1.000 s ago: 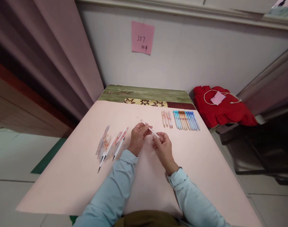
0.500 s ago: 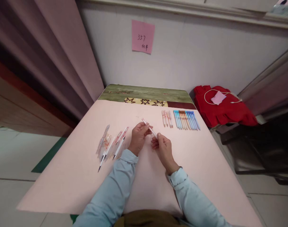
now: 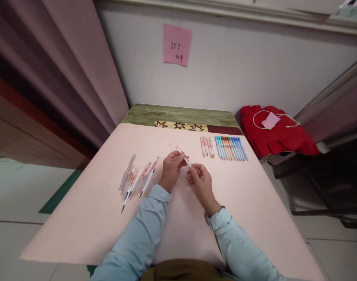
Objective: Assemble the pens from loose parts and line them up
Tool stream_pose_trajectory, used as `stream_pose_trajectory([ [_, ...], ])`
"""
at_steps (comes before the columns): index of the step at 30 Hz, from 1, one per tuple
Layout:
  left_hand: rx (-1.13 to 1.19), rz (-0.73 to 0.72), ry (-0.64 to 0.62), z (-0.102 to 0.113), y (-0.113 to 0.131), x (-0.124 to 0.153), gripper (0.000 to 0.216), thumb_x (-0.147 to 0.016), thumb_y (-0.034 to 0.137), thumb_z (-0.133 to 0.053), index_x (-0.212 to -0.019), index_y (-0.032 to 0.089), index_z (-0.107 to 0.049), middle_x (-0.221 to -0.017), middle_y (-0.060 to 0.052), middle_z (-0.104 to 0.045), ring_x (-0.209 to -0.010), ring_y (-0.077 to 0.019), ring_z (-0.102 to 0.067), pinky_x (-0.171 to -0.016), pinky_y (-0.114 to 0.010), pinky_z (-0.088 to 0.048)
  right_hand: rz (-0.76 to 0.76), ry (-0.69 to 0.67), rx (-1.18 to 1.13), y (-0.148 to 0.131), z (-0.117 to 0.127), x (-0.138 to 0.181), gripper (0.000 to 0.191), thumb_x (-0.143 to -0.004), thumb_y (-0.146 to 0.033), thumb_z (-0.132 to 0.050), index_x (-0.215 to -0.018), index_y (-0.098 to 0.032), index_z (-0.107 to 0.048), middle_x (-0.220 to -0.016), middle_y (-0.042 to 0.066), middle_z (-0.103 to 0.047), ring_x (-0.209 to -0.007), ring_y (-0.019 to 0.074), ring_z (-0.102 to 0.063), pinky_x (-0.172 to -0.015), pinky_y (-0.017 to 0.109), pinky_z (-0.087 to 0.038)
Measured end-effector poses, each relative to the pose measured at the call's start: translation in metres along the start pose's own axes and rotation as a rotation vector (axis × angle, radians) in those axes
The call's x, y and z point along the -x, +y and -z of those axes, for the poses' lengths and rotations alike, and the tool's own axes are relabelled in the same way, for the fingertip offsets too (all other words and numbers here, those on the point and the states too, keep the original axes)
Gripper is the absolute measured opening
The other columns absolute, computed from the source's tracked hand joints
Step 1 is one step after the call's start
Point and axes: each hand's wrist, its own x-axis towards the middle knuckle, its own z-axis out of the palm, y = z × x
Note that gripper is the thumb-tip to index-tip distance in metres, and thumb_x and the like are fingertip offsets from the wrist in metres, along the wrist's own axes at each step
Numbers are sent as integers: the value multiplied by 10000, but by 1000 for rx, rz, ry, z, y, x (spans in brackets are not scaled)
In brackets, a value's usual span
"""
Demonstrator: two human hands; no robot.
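A slim white-and-pink pen [image 3: 188, 161] is held above the middle of the table, tilted with its upper end away to the left. My left hand [image 3: 172, 168] is closed round its upper part. At its lower end, my right hand [image 3: 202, 183] pinches it between thumb and fingers, which hide the tip. Left of my hands lie loose clear pen barrels [image 3: 127, 177] and several white ink refills [image 3: 147, 183] with dark tips. To the right, a short row of pinkish pens [image 3: 207, 147] lies beside a longer row of blue and brown pens [image 3: 231, 148].
A pale pink sheet [image 3: 87, 222] covers most of the table, whose green patterned end [image 3: 178, 113] meets the wall. A red cloth [image 3: 279, 134] with a white cord sits off the right edge. A pink note [image 3: 177, 45] is on the wall.
My right hand has slid slightly up and left along the pen, nearer my left hand, and its fingers have shifted. The left hand and the laid-out pens look the same.
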Motion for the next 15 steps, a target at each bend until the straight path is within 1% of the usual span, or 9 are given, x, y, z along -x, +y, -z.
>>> stream_pose_trajectory([
  [2,1,4,-2,0,0,0,261,-729,299,-781,-882,142,-640,-800,-38,-697,-691,-108,-607,-677,-239,-479,1,5,-12,0,0,0,334,-787,-484,-732,-883,-200,-586,-653,-36,-617,-535,110,-571,-516,222,-464],
  [3,-3,6,-3,0,0,0,260,-731,302,-779,-881,142,-640,-802,-39,-697,-689,-107,-606,-677,-240,-480,-6,-2,-13,0,0,0,333,-806,-500,-707,-842,-194,-583,-655,-25,-624,-532,110,-571,-512,224,-463],
  [5,-12,9,-5,-1,0,0,260,-734,306,-777,-882,140,-643,-804,-42,-697,-690,-110,-605,-678,-244,-483,-22,-20,-10,0,0,0,400,-884,-557,-576,-767,-175,-592,-682,19,-650,-532,115,-574,-505,234,-462],
  [7,-13,10,-4,-1,1,0,258,-735,302,-776,-882,138,-644,-801,-43,-695,-692,-112,-604,-678,-246,-485,-26,-25,-8,0,0,0,453,-922,-577,-491,-787,-164,-619,-708,39,-661,-544,122,-581,-508,243,-467],
  [8,-10,9,-4,-1,1,0,255,-734,299,-777,-880,137,-643,-797,-42,-694,-688,-110,-602,-675,-244,-483,-20,-20,-9,0,0,0,422,-911,-569,-519,-834,-167,-626,-703,29,-655,-548,122,-583,-513,243,-470],
  [10,-2,6,-5,-1,1,1,250,-735,295,-778,-874,139,-641,-794,-39,-692,-682,-105,-598,-668,-238,-478,-6,-7,-12,0,0,0,344,-842,-523,-651,-912,-189,-609,-681,-8,-637,-546,119,-581,-521,234,-473],
  [12,-5,8,-9,-2,1,1,249,-735,301,-778,-869,141,-641,-797,-39,-692,-674,-102,-595,-664,-235,-474,-6,-8,-10,0,0,1,332,-801,-499,-706,-884,-197,-595,-667,-19,-631,-541,117,-577,-519,230,-470],
  [13,-11,9,-12,-2,1,1,249,-736,305,-777,-867,141,-643,-800,-40,-692,-674,-102,-595,-665,-236,-474,-16,-15,-8,-1,0,1,337,-819,-517,-678,-837,-191,-595,-664,-8,-635,-538,119,-575,-512,233,-467],
  [15,-21,11,-18,-2,1,1,249,-739,309,-774,-868,138,-647,-801,-44,-691,-678,-105,-595,-669,-242,-478,-37,-25,-1,-3,-1,1,421,-887,-571,-550,-758,-174,-606,-681,32,-654,-537,126,-576,-502,246,-466],
])
